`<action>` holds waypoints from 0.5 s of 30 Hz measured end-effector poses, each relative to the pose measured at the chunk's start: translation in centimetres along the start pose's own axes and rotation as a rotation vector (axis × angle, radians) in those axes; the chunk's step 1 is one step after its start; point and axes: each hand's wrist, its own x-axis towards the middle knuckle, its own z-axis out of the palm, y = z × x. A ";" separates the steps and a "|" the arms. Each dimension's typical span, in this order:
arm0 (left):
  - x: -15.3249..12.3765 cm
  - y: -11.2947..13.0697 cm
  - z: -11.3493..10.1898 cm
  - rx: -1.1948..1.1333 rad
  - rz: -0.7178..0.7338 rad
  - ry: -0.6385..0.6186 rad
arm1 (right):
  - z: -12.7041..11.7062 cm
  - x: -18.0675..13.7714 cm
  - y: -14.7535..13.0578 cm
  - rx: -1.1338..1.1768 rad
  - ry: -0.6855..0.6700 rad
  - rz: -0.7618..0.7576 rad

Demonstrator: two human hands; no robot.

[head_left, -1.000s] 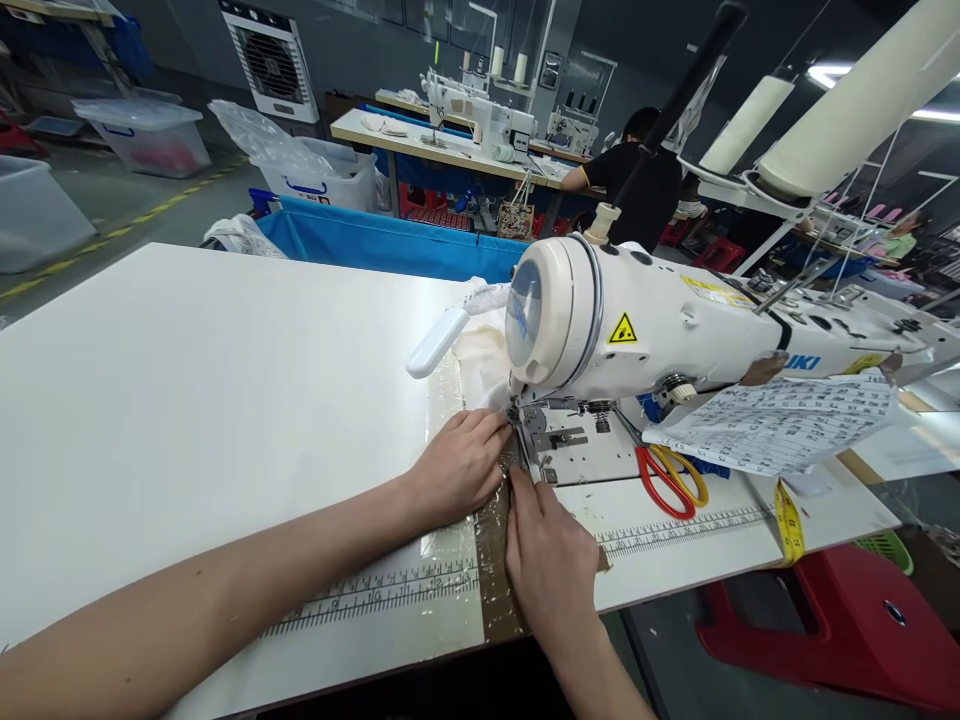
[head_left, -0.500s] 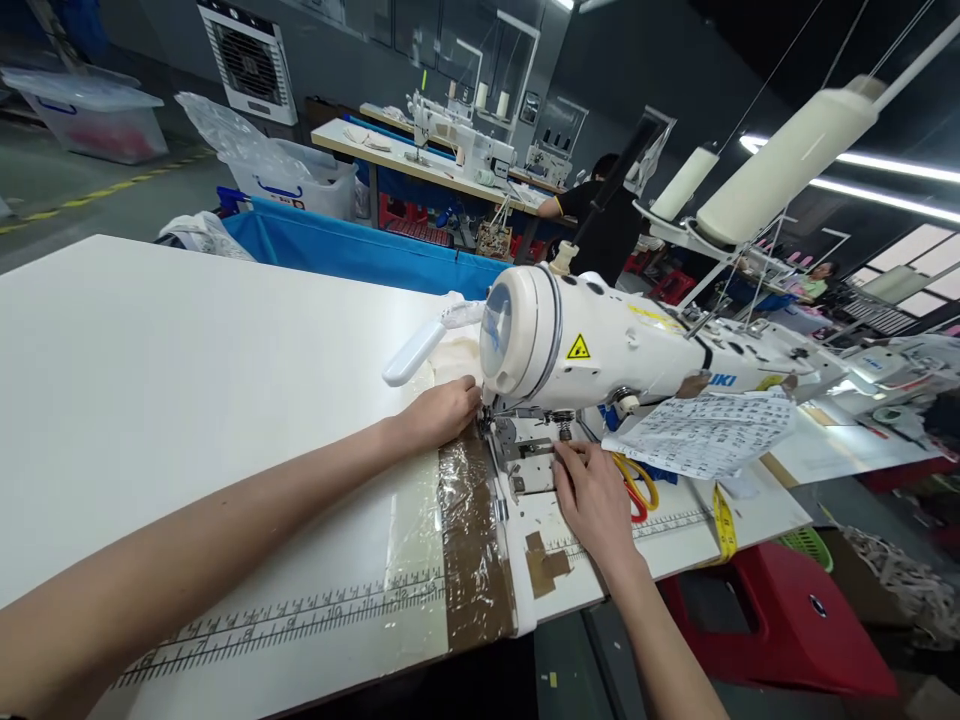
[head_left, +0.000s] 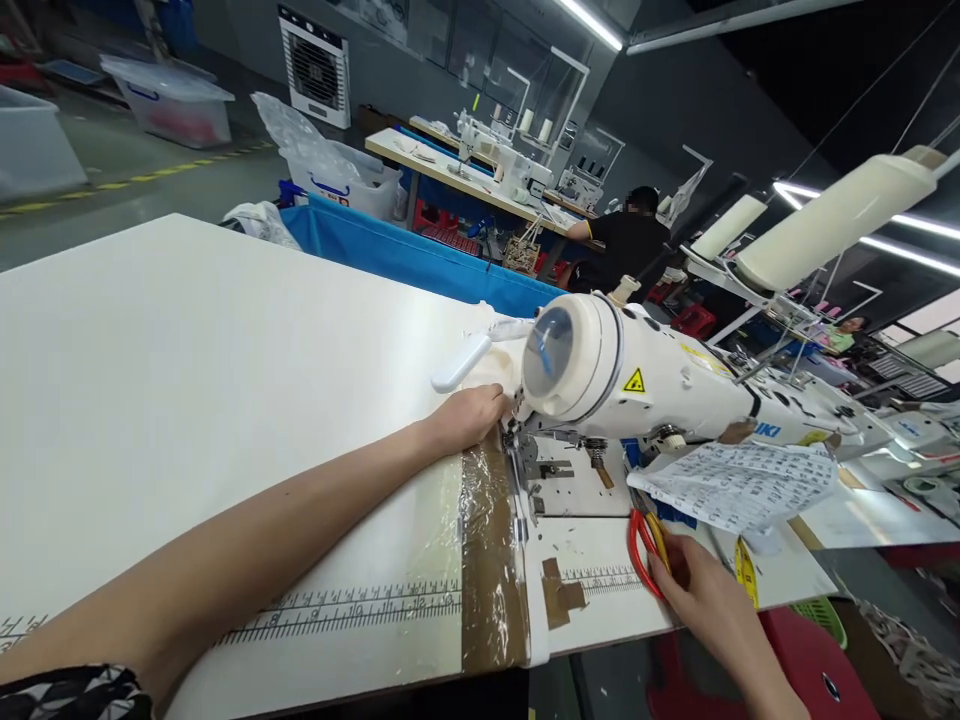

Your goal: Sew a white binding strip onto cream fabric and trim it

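Note:
My left hand (head_left: 471,416) is closed beside the needle area of a white sewing machine (head_left: 660,375), its fingertips partly hidden by the machine head. What it pinches is too small to make out. Pale cloth (head_left: 501,362) lies just behind that hand. At the right, my right hand (head_left: 701,585) has its thumb and fingers closed around the handles of a pair of scissors (head_left: 640,555), one loop red and the other yellow. The blades are partly hidden under a printed paper sheet (head_left: 739,485).
Brown tape (head_left: 491,560) and a printed ruler (head_left: 352,610) run along the white table (head_left: 225,360). A yellow measuring tape (head_left: 745,572) hangs by the right edge. Thread cones (head_left: 832,222) stand above the machine. A blue bin (head_left: 420,255) is behind; a person (head_left: 630,235) sits farther back.
My right hand has left the plate under the machine and moved right, onto the scissors. The left hand stays by the needle. The whole view has shifted.

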 end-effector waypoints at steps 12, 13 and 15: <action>0.2 -0.3 -0.6 -0.016 -0.060 0.102 | -2.2 5.5 -9.8 -0.166 -0.126 -0.293; 0.2 -0.4 -0.6 -0.022 -0.055 0.109 | -2.1 6.8 -10.6 -0.175 -0.105 -0.303; 0.2 -0.5 -0.5 -0.033 -0.043 0.124 | -1.7 8.9 -11.5 -0.177 -0.045 -0.318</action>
